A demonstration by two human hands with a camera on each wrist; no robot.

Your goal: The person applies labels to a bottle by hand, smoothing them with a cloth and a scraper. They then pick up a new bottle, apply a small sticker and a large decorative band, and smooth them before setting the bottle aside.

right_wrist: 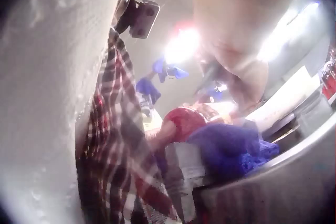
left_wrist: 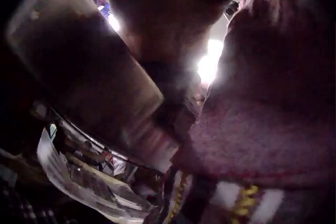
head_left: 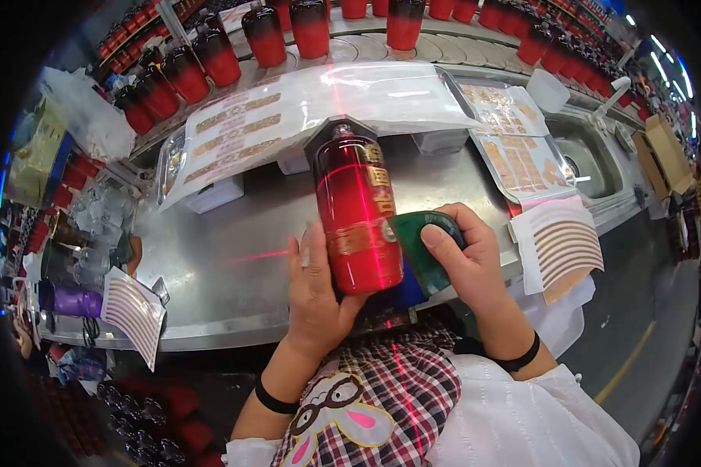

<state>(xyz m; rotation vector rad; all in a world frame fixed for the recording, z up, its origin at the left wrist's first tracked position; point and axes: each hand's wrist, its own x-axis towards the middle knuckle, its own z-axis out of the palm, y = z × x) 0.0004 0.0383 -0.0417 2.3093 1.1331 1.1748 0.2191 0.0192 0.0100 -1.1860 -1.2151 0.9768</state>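
A glossy red bottle with a dark upper part [head_left: 354, 194] lies tilted, neck away from me, at the near side of the steel table. Gold characters and a gold band show on its side, crossed by red light lines. My left hand [head_left: 318, 300] holds it low down, fingers along its left side and thumb at the base. In my right hand [head_left: 475, 261] I grip a green scraper [head_left: 420, 251], its straight edge right at the bottle's lower right side. The bottle's rounded red base [right_wrist: 185, 123] shows in the right wrist view; the left wrist view is dark.
Label sheets [head_left: 234, 140] spread across the back of the steel table [head_left: 249, 233], with trays of labels [head_left: 522, 159] to the right. Strips of curved bands [head_left: 561, 245] hang at both sides. A sink [head_left: 584, 156] lies at far right. Red bottles [head_left: 265, 35] line the conveyor behind.
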